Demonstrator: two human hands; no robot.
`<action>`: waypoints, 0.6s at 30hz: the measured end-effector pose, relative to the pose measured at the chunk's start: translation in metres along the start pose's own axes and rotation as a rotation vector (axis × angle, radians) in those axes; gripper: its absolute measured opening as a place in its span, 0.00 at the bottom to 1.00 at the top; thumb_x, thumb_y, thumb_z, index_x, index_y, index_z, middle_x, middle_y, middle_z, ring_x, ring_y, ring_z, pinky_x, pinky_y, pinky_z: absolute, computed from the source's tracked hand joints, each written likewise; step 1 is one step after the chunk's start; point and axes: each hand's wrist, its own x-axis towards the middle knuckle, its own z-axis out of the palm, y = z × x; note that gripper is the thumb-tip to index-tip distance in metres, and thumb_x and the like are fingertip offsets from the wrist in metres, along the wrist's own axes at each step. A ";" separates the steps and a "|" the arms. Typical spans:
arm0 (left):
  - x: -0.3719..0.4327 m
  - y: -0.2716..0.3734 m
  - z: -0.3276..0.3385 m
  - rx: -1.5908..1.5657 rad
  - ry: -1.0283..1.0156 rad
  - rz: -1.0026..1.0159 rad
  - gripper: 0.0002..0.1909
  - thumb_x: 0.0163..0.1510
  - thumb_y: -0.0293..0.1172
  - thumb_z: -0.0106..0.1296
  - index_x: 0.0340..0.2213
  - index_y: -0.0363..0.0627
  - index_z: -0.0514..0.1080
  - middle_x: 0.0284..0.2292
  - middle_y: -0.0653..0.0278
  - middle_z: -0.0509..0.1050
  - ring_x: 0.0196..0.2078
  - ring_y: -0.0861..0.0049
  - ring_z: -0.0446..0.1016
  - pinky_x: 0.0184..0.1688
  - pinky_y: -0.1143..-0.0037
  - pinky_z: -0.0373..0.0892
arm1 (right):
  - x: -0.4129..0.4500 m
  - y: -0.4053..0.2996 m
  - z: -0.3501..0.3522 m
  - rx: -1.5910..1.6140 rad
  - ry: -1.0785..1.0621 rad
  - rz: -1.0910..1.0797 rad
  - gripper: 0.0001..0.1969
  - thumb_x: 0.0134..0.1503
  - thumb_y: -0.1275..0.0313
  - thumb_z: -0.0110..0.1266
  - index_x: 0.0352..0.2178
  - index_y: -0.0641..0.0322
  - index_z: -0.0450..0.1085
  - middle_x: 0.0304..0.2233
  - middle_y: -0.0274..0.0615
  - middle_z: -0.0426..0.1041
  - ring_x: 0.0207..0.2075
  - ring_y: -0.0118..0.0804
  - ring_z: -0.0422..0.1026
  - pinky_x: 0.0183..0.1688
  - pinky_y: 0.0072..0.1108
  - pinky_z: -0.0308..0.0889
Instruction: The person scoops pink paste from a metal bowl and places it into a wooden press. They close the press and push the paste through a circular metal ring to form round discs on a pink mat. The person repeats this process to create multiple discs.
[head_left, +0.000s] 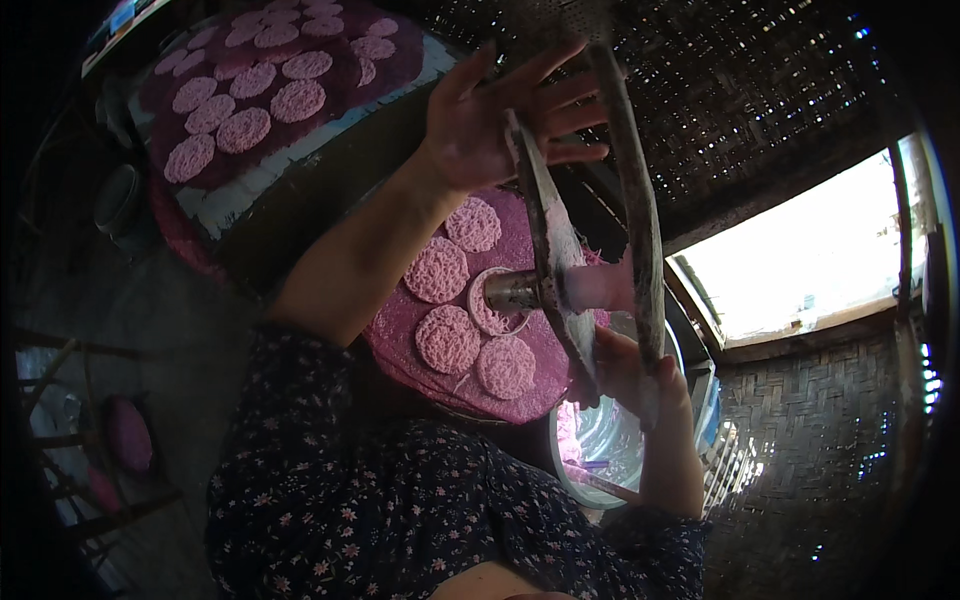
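My left hand (499, 124) is open, palm facing the camera and fingers spread, by the upper ends of a wooden hand press's two bars. My right hand (641, 371) grips the press near its lower ends. The press has a front wooden bar (551, 225) with a metal cylinder (510, 291), a rear wooden bar (637, 187) and a pink-coated plunger (600, 287) between them. The cylinder's end is over a pale ring (474, 304) with pink strands inside. Around the ring, several round pink strand cakes (448, 339) lie on a pink cloth-like surface (405, 375).
At upper left, a table (300, 169) bears more pink strand cakes (244, 130) on dark pink material. A translucent basin (630, 480) with pink dough and a stick stands below my right hand. A woven wall (810, 450) and a bright window opening (810, 247) are at right.
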 end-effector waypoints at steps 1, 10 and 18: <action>0.006 0.001 -0.007 -0.040 -0.031 -0.010 0.47 0.48 0.67 0.36 0.59 0.47 0.41 0.61 0.52 0.41 0.64 0.61 0.40 0.60 0.52 0.43 | 0.000 -0.004 -0.003 0.007 -0.017 0.024 0.49 0.45 0.44 0.54 0.56 0.72 0.47 0.50 0.46 0.61 0.44 0.35 0.64 0.43 0.25 0.59; 0.000 -0.036 -0.076 -0.093 0.491 0.046 0.39 0.51 0.67 0.28 0.52 0.45 0.57 0.36 0.61 0.71 0.44 0.64 0.69 0.48 0.62 0.65 | 0.018 -0.032 0.000 -0.222 0.173 0.194 0.50 0.46 0.37 0.46 0.55 0.74 0.48 0.38 0.49 0.68 0.32 0.35 0.69 0.33 0.23 0.62; -0.016 -0.030 -0.097 0.005 0.646 0.049 0.34 0.53 0.63 0.32 0.47 0.46 0.61 0.26 0.71 0.69 0.34 0.74 0.70 0.38 0.70 0.68 | 0.033 -0.025 0.006 -0.250 0.307 0.200 0.34 0.50 0.48 0.49 0.48 0.69 0.59 0.37 0.47 0.67 0.35 0.36 0.68 0.37 0.25 0.61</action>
